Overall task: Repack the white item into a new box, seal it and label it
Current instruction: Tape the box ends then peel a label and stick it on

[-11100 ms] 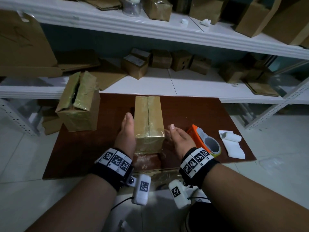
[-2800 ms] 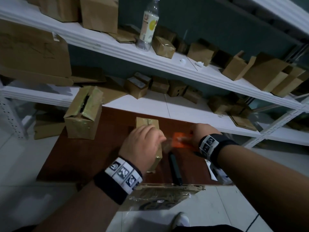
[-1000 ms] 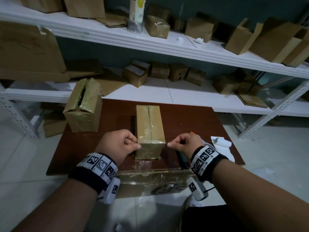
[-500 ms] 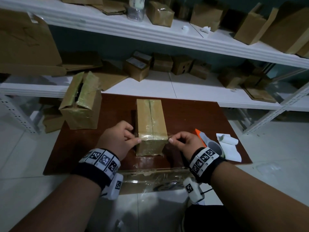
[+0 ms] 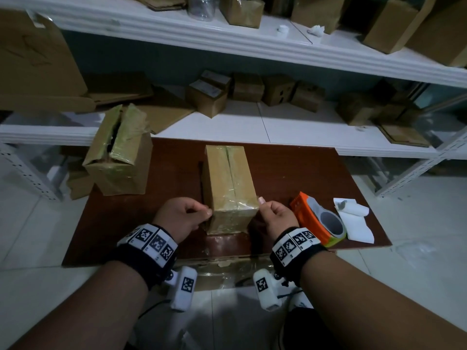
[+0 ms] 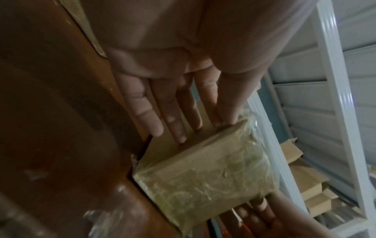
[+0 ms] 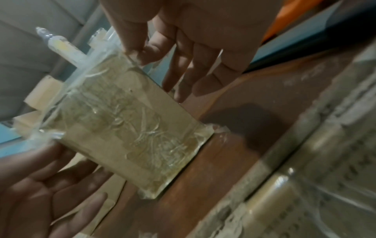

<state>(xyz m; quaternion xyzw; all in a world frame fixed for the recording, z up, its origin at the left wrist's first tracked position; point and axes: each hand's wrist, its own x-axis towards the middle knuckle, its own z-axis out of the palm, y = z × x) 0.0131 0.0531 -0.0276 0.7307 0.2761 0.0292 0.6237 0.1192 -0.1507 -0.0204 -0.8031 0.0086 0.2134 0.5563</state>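
Flanking the taped box [image 5: 231, 188] at centre frame on the brown board [image 5: 290, 170], your left hand [image 5: 180, 215] presses straight fingers to its left side. Your right hand [image 5: 276, 215] mirrors that, fingers extended against the right side.

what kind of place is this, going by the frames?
Probably a small packing or stockroom. White metal shelving holds many small cardboard boxes and flattened cartons. On the brown worktable sit a taped box, an orange tape dispenser and white label paper.
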